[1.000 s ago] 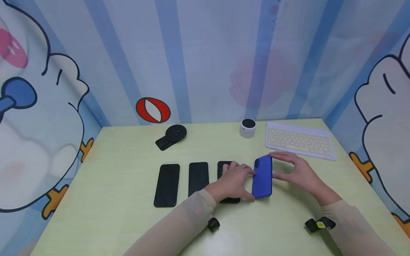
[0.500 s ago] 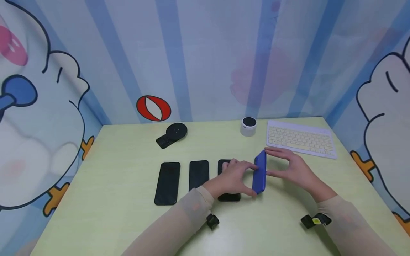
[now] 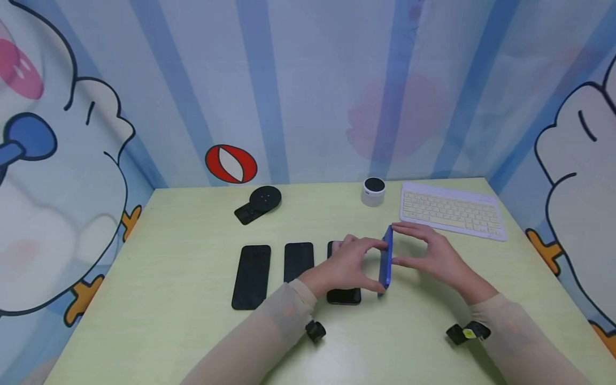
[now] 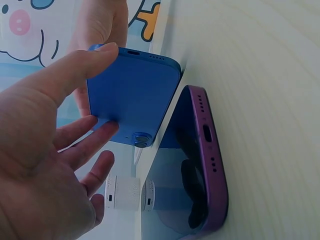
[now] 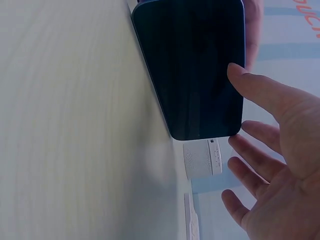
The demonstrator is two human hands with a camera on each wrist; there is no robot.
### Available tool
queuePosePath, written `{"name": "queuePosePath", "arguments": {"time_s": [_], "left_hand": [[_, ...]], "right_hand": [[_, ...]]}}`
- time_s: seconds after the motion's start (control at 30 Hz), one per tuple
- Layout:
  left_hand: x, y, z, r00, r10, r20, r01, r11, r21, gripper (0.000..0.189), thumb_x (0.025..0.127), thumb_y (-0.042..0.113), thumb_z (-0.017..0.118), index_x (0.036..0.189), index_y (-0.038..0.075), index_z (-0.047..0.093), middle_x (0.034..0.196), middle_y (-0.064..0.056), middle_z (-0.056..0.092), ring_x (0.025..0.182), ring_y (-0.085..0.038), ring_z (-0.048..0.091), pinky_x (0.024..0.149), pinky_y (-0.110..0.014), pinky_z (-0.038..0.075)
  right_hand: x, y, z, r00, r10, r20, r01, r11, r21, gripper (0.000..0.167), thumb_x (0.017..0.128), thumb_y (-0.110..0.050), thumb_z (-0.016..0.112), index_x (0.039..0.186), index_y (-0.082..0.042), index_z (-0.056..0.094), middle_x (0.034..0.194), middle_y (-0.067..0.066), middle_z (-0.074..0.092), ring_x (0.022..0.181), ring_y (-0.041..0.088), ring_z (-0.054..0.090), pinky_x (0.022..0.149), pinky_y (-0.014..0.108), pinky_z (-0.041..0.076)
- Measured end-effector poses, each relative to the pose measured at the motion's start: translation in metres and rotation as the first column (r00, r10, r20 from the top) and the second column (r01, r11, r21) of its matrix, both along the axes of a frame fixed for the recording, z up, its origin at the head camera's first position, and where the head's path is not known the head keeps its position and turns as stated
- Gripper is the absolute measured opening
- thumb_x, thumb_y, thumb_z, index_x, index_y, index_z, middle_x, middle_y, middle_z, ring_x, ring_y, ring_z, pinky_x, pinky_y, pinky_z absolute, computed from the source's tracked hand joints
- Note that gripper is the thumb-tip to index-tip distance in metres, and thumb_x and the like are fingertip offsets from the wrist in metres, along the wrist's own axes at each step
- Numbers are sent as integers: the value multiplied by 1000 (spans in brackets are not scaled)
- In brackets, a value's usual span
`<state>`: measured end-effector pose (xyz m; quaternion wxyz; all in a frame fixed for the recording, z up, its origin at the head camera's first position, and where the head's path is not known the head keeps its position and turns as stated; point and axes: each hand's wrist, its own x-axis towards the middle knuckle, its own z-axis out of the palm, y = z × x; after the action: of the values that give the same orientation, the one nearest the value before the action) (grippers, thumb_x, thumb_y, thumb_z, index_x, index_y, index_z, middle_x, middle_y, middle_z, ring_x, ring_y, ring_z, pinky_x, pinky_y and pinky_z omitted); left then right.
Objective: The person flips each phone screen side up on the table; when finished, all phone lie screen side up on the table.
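Note:
A blue smartphone stands nearly upright on its long side, with both hands on it. My left hand grips it from the left; in the left wrist view the thumb lies at the port end and fingertips touch the blue back. From the right, my right hand pinches it, thumb at the upper long edge and fingers around the far corner. Its dark screen faces the right wrist camera. Beneath my left hand lies another phone, screen up and partly covered; its side looks purple up close.
Two more dark-screened phones, one far left and one in the middle, lie flat in the row. Behind are a black round-ended device, a small white cylindrical speaker and a pale purple keyboard on the table.
The blue smartphone has turned from showing its back toward the head camera to nearly edge-on. Its right edge and my right hand have shifted left, while my left hand has barely moved.

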<state>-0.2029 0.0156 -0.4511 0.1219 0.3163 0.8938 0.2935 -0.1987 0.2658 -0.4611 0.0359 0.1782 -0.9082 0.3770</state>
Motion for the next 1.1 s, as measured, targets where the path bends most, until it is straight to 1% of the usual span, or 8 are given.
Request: {"name": "queuePosePath", "arguments": {"time_s": [0.2, 0.37, 0.63, 0.83, 1.1], "left_hand": [[-1, -6, 2, 1000, -4, -2, 4, 1000, 24, 91, 76, 49, 90, 153, 31, 48, 148, 16, 57, 120, -13, 42, 100, -40, 29], [-1, -10, 2, 1000, -16, -19, 16, 999, 30, 90, 77, 48, 90, 154, 31, 47, 149, 17, 57, 121, -13, 43, 99, -39, 29], [-2, -13, 3, 999, -25, -43, 26, 1000, 16, 89, 77, 48, 90, 154, 32, 47, 150, 16, 56, 120, -14, 43, 96, -39, 29], [-1, -16, 3, 998, -20, -52, 20, 1000, 8, 89, 78, 50, 89, 154, 32, 48, 151, 16, 55, 120, -14, 43, 96, -38, 29], [0, -20, 2, 999, -12, -49, 13, 1000, 13, 87, 78, 51, 89, 153, 33, 49, 150, 17, 55, 120, -14, 43, 97, -38, 28]], "right_hand": [[0, -6, -1, 1000, -11, 12, 11, 1000, -27, 72, 81, -39, 89, 144, -20, 61, 152, 8, 57, 147, 38, 43, 114, 67, 33], [-1, -9, -2, 1000, -12, 15, 13, 999, -38, 70, 81, -40, 88, 144, -22, 62, 150, 7, 58, 146, 37, 44, 114, 67, 33], [-2, -12, -4, 1000, -15, 17, 16, 999, -36, 70, 82, -40, 88, 144, -22, 62, 151, 8, 58, 144, 36, 46, 113, 67, 35], [-2, -15, -7, 1000, -14, 27, 15, 999, -33, 71, 80, -38, 90, 143, -20, 62, 150, 9, 58, 143, 36, 46, 114, 66, 35], [-5, -15, -9, 1000, 4, 9, -5, 1000, 21, 72, 78, -32, 92, 141, -13, 64, 145, 15, 61, 139, 41, 49, 112, 66, 37]]}}
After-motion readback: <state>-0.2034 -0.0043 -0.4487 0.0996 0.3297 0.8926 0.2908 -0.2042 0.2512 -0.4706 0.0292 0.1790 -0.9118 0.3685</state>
